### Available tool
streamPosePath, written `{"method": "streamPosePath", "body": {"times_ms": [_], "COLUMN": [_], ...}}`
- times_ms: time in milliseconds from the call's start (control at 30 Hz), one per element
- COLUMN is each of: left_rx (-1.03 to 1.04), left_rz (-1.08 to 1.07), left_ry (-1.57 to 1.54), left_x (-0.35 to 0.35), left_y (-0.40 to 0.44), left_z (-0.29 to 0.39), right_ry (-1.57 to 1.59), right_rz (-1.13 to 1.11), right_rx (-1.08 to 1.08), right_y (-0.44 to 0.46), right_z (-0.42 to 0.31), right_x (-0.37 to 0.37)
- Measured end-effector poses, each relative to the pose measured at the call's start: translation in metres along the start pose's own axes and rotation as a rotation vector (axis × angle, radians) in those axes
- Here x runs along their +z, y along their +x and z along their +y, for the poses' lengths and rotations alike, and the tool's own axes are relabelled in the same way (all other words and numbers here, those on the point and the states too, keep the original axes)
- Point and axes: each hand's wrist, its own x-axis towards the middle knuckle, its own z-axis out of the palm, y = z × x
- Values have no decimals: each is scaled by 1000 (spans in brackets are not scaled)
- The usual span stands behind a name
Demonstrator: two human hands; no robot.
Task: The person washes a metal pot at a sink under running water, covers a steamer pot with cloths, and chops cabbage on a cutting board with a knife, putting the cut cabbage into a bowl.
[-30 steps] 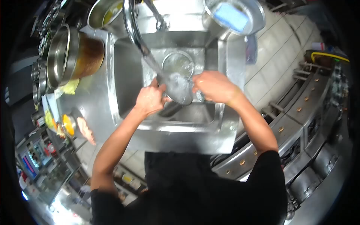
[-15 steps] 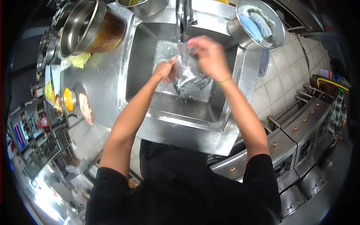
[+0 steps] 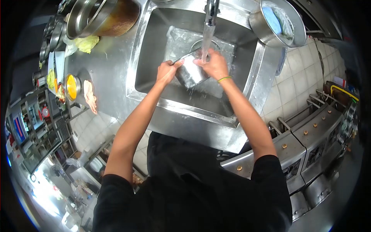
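Observation:
A shiny steel pot is tilted over the sink, its outer side facing me and wet. My left hand grips its rim on the left, thumb on the metal. On the other side my right hand, with a yellow-green band at the wrist, is closed on the rim, fingers partly hidden. Water runs from the faucet onto the pot and right hand. Beneath lies a translucent sheet or board with a round metal piece on it, partly covered by the pot.
Large stained pots stand at upper left beside green leaves. A bowl of orange-yellow liquid and a pale piece of raw meat lie on the left counter. A steel pot with blue scrubbers stands at upper right; stoves line the right.
The right hand has come down from near the faucet onto the pot's rim. The pot has turned, showing its shiny side instead of the dark wet face. The camera view has shifted slightly.

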Motion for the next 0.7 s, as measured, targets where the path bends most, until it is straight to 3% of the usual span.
{"method": "streamPosePath", "body": {"times_ms": [100, 167, 267, 433, 500, 567, 700], "left_rx": [-57, -20, -75, -70, -43, 17, 349], "left_rz": [19, 56, 40, 33, 50, 59, 71], "left_ry": [-126, 19, -49, -1, 16, 92, 228], "left_x": [6, 3, -3, -3, 0, 0, 22], "left_y": [-4, -7, -12, -12, -9, -17, -30], "left_z": [-3, -3, 1, -2, -6, 4, 38], "right_ry": [60, -9, 63, 62, 26, -14, 58], "right_rz": [-48, -50, -106, -231, -206, -178, 98], "right_rx": [172, 140, 95, 264, 220, 174, 252], "right_y": [1, 4, 3, 8, 7, 4, -10], "right_z": [-12, -7, -12, -12, -10, -2, 17], "right_x": [0, 5, 1, -3, 1, 0, -31]}}
